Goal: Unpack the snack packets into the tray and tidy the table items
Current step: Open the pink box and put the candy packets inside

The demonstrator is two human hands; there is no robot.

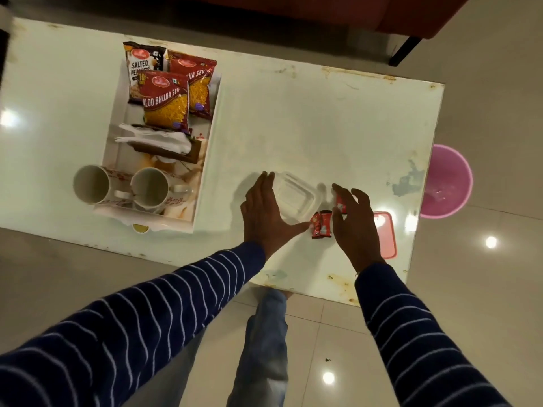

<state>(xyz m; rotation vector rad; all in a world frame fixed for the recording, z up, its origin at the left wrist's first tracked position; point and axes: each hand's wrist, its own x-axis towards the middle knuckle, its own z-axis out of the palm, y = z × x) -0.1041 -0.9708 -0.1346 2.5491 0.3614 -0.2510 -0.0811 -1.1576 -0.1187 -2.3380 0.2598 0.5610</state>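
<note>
A white tray (205, 160) on the table's left holds a salted peanuts packet (144, 66), two aloo bhujia sev packets (166, 104), white napkins (152, 138) and one mug (151, 188). A clear plastic container (295, 198) stands near the front edge. My left hand (264, 212) rests flat against its left side, fingers straight. Small red sachets (321, 224) lie just right of the container. My right hand (354, 224) hovers over them with fingers spread, one more red sachet (340, 202) showing under its fingers.
A second mug (91, 185) stands on the table against the tray's left side. A pink lid (386, 235) lies right of my right hand. A pink bucket (446, 180) sits on the floor past the table's right edge. A red sofa (382, 10) stands behind.
</note>
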